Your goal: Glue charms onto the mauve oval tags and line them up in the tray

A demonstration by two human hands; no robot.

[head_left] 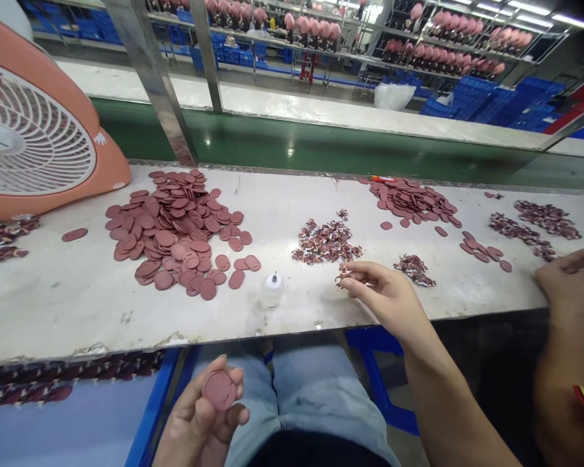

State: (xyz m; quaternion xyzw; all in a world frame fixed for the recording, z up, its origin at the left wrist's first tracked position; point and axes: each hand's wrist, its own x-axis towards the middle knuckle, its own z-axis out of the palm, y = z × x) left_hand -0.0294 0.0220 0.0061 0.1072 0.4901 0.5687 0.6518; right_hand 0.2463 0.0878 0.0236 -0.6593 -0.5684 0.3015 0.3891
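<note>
My left hand (199,415), low in front of my lap, holds a round reddish-brown disc (219,390) with small slots in it. Over the table's near part, my right hand (377,292) pinches a small dark red and white piece (342,276) between thumb and fingertips. Just beyond that hand lies a heap of similar small pieces (327,242), with a smaller heap (415,270) to its right. A large pile of reddish-brown discs (175,227) spreads over the table's left side. Between pile and hand stands a small white bottle (272,289) with a dark tip.
An orange fan (109,165) stands at the left. Another disc pile (413,201) lies at the back right. At the right edge, a co-worker's hand (571,279) rests by more small pieces (547,218). A blue tray (141,415) sits below the table (78,311) at left.
</note>
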